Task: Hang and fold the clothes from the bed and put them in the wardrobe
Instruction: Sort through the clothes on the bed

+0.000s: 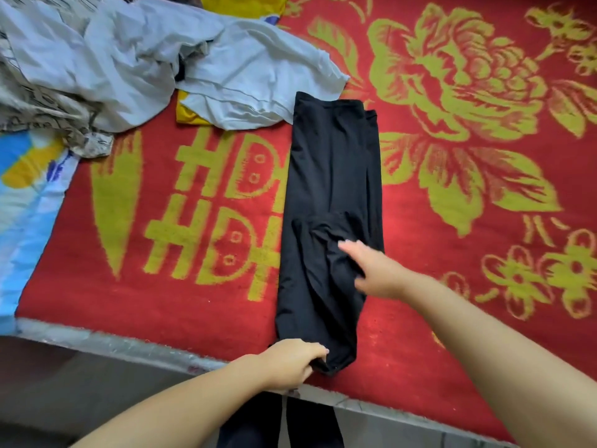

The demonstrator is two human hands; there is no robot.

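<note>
Black garment [332, 202] lay mid-frame on the bed [452, 221], long axis running away from you. Your left hand [290, 363] pinched its near end; right hand [371, 270], fingers straight, pressed mid-cloth.

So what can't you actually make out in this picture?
- Black garment, head view: folded, so its type is unclear; the left hand covers its near corner.
- Right hand: motion-blurred fingers.
- Yellow garment: mostly under the white shirt.
- Patterned cloth: cut off by the left edge.
- Wardrobe: not in view.
</note>
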